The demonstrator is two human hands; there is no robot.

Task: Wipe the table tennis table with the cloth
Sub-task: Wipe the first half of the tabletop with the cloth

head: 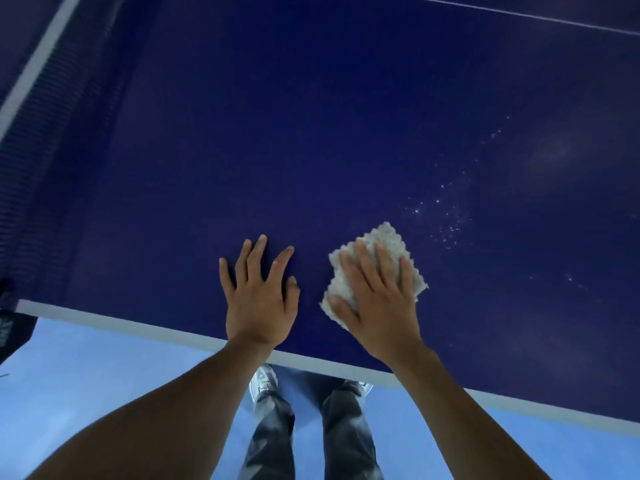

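The dark blue table tennis table (311, 133) fills most of the view, its white near edge running from left to lower right. A folded, pale grey cloth (386, 242) lies on it close to that edge. My right hand (377, 303) presses flat on the cloth with straight, spread fingers. My left hand (259, 292) rests flat on the bare table to the left of the cloth, fingers spread. A scatter of small white droplets or specks (450, 220) sits on the surface just right of and beyond the cloth.
The net (38, 140) with its white top band runs along the left side. A thin white line (519, 13) crosses the table at the top right. Below the near edge are the light blue floor (104, 368) and my legs and shoes (311, 427).
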